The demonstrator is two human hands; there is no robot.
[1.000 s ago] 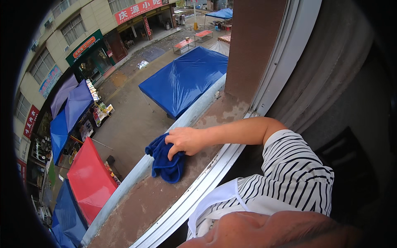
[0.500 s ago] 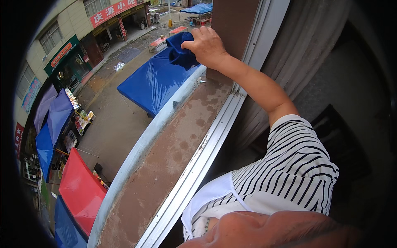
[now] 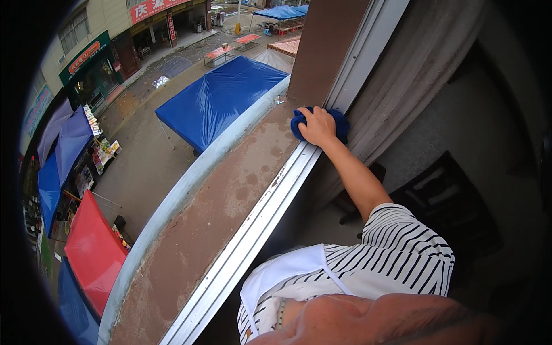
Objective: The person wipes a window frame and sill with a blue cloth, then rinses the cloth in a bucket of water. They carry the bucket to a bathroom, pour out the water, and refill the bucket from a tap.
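My right hand (image 3: 319, 126) is closed over a dark blue cloth (image 3: 340, 123), which bunches out on both sides of the fingers. It presses the cloth onto the far end of the white metal window track (image 3: 253, 236), beside the upright frame (image 3: 368, 54). Part of the cloth lies over the brown outer ledge (image 3: 224, 195), where dark damp spots show. What is under the cloth is hidden. My left hand is out of view.
A pale blue raised rim (image 3: 190, 181) curves along the ledge's outer edge. Beyond it is a drop to a street with a blue canopy (image 3: 221, 100) and a red canopy (image 3: 95, 247). A grey curtain (image 3: 414, 75) hangs inside, near a dark chair (image 3: 445, 198).
My right hand has come down and inward with the cloth, from above the outer rim onto the track's far end. The view has shifted slightly.
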